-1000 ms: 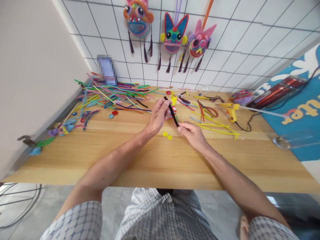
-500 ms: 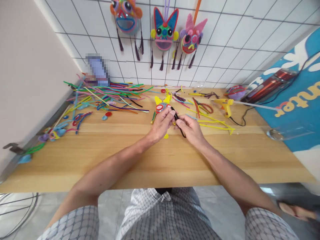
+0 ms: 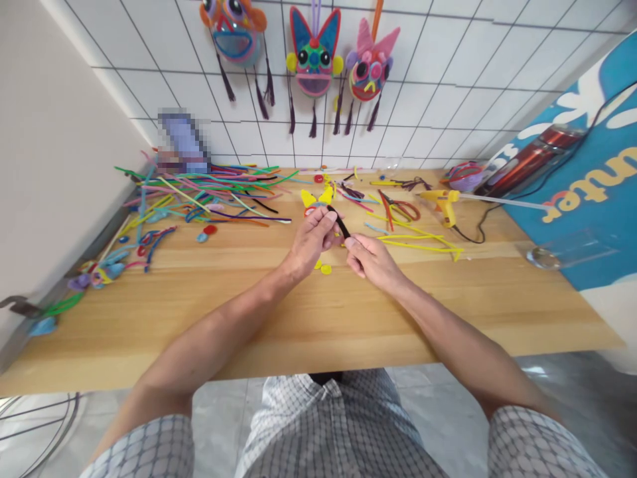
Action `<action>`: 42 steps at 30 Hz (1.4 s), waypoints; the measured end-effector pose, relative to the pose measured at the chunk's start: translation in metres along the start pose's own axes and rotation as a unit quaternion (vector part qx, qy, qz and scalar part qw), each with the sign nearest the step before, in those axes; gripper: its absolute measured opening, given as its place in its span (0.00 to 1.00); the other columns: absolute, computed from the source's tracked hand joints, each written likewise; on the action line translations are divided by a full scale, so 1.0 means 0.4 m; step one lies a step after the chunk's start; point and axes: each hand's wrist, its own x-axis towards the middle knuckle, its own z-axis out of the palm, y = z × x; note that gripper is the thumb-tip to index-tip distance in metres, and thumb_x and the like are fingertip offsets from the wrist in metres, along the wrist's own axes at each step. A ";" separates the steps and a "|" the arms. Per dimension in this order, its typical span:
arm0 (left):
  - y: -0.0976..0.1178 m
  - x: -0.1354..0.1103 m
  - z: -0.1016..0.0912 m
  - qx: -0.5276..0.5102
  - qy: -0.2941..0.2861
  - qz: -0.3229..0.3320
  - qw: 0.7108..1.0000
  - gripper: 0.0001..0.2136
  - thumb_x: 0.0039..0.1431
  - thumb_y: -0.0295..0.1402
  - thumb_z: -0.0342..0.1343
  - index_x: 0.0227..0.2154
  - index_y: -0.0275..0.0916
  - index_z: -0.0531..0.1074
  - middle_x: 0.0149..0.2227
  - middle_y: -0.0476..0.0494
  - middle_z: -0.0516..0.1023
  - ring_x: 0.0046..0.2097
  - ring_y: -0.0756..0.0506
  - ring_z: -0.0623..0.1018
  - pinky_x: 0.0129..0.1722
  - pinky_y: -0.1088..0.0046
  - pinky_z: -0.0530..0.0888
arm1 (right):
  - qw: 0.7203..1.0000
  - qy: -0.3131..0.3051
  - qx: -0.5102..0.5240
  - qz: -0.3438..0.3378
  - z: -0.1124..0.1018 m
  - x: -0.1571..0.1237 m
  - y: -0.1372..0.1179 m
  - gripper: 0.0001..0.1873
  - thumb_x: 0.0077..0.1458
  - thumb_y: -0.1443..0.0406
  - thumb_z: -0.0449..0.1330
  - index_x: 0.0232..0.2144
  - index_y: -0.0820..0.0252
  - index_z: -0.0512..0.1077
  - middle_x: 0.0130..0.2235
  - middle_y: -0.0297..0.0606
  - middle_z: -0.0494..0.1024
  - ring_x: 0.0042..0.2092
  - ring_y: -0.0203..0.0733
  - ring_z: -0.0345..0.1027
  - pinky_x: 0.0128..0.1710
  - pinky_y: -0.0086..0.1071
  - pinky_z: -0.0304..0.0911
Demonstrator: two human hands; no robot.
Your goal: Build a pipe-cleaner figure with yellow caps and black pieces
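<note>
Over the middle of the wooden table (image 3: pixel 209 312) my two hands hold a short black pipe cleaner (image 3: pixel 340 223) between them. My left hand (image 3: pixel 311 239) pinches its upper end with closed fingers. My right hand (image 3: pixel 371 261) pinches its lower end. Just behind my left hand lies a small craft piece (image 3: pixel 314 200) with yellow ears and a red and blue face. Two small yellow discs (image 3: pixel 323 267) lie on the table under my hands.
A heap of coloured pipe cleaners (image 3: pixel 199 192) covers the back left of the table. Orange-handled scissors (image 3: pixel 398 209), a yellow glue gun (image 3: pixel 442 202) with its cable and yellow pipe cleaners lie at the right. Three craft masks (image 3: pixel 313 56) hang on the tiled wall.
My hands drew together with the black pipe cleaner folded between them, then moved slightly apart again. The camera tilted, so the table sits a little lower and to the left.
</note>
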 end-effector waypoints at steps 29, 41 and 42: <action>0.005 0.007 -0.018 0.098 0.014 -0.009 0.995 0.11 0.69 0.42 0.56 0.35 0.39 0.69 0.39 0.43 0.85 0.20 0.55 0.67 0.20 0.77 0.64 | 0.994 -0.030 0.108 0.012 -0.007 0.018 0.011 0.21 0.59 0.48 0.64 0.34 0.61 0.75 0.23 0.36 0.81 0.20 0.37 0.71 0.23 0.30 0.68; 0.038 -0.085 0.022 0.639 -0.262 0.195 0.696 0.31 0.71 0.56 0.48 0.64 0.36 0.68 0.55 0.26 0.80 0.54 0.33 0.81 0.53 0.58 0.75 | 0.978 -0.169 -0.040 -0.119 -0.039 0.031 0.029 0.24 0.48 0.44 0.72 0.25 0.58 0.77 0.27 0.38 0.82 0.33 0.46 0.78 0.30 0.33 0.74; 0.030 -0.085 0.019 0.659 -0.262 0.163 0.686 0.34 0.70 0.58 0.48 0.65 0.36 0.66 0.53 0.26 0.81 0.51 0.33 0.82 0.49 0.61 0.76 | 0.977 -0.183 -0.035 -0.107 -0.039 0.031 0.032 0.26 0.51 0.42 0.69 0.27 0.59 0.77 0.26 0.38 0.81 0.31 0.44 0.78 0.29 0.32 0.73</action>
